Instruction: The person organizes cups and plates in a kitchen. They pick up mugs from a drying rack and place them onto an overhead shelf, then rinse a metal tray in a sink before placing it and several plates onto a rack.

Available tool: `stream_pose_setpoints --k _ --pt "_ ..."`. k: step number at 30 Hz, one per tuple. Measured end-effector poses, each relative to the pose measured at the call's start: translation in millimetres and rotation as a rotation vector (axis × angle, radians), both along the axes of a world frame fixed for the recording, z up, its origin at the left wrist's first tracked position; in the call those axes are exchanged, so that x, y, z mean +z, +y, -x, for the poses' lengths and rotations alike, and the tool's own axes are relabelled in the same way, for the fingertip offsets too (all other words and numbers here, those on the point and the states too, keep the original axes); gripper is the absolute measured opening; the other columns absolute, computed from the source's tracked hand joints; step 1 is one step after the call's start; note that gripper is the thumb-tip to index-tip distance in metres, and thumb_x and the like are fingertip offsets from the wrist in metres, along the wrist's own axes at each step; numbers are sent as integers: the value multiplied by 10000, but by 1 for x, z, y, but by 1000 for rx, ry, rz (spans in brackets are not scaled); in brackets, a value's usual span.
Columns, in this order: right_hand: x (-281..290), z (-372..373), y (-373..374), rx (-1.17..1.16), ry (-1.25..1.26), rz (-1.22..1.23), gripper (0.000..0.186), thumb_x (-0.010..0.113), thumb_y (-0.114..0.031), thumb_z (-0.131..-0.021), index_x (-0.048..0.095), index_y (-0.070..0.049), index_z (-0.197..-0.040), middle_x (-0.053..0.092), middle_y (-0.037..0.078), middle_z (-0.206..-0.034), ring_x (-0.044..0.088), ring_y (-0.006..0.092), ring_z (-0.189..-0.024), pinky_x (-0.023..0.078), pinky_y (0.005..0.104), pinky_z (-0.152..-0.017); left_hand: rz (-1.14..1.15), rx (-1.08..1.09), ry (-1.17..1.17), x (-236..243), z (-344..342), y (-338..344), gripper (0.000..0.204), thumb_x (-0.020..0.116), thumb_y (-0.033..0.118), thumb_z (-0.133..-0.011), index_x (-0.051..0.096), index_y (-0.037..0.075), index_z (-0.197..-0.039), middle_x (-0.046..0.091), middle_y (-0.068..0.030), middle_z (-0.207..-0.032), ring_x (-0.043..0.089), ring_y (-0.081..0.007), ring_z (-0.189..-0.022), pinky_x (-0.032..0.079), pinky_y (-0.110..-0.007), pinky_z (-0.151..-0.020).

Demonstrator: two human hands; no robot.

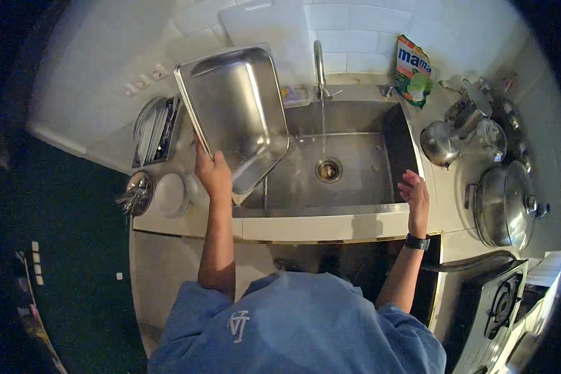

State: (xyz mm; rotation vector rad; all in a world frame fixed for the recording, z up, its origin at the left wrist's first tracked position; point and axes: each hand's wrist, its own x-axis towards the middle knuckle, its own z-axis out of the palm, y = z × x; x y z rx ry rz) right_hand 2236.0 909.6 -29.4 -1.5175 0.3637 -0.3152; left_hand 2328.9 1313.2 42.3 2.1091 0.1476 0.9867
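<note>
A deep rectangular stainless steel pan (234, 106) is tilted up over the left end of the sink, its hollow side facing me. My left hand (213, 173) is closed on its lower left rim, the thumb showing on the near side. Beyond the pan's right edge, a thin stream of water falls from the faucet (320, 68) into the steel sink (355, 184), close to the drain (328, 169). My right hand (414, 192) hovers at the sink's right edge, empty, with loosely bent fingers apart. A dark watch (417, 242) circles that wrist.
On the left stand a plate rack (154, 131), a container of cutlery (138, 192) and white bowls (171, 194). A refill pouch (412, 71) leans behind the sink's right corner. Metal pots (441, 143) and a large lidded pan (508, 206) crowd the right counter, near a gas stove (502, 305).
</note>
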Motion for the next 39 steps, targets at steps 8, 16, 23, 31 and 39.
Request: stream_pose_setpoints --k 8,16,23,31,39 --pt "-1 14 7 56 -29 -8 488 387 -436 -951 534 -41 -1196 572 110 -1145 574 202 -981 449 341 -859 -346 -64 -95 22 6 14 602 473 -69 -720 416 15 -1313 425 -236 -1316 407 -384 -1222 346 -402 -1002" --pt "8 4 9 90 -35 -44 453 411 -382 -955 527 -12 -1190 575 101 -1138 554 186 -1020 447 339 -886 -448 -192 -185 54 22 3 746 469 -126 -677 408 152 -1367 339 -173 -1397 360 -352 -1267 346 -388 -1008" --pt "10 0 10 104 -4 -15 430 413 -377 -957 544 -27 -1170 576 60 -1050 548 152 -959 447 302 -849 -590 -170 -268 61 31 -4 658 449 -155 -691 459 60 -1312 414 -206 -1341 423 -353 -1225 344 -398 -1021" --pt "-6 -3 -1 140 -46 -52 452 425 -437 -940 549 -88 -1198 600 63 -1088 579 160 -925 432 293 -823 -536 -206 -295 70 40 -11 737 464 -159 -640 504 169 -1299 360 -163 -1381 376 -347 -1254 331 -396 -1022" --pt "5 -2 -1 164 -37 -34 401 458 -383 -940 549 -88 -1195 597 41 -1077 580 140 -911 436 281 -813 -616 -201 -300 76 51 -14 671 453 -159 -676 507 130 -1280 401 -198 -1356 425 -369 -1224 333 -419 -1027"
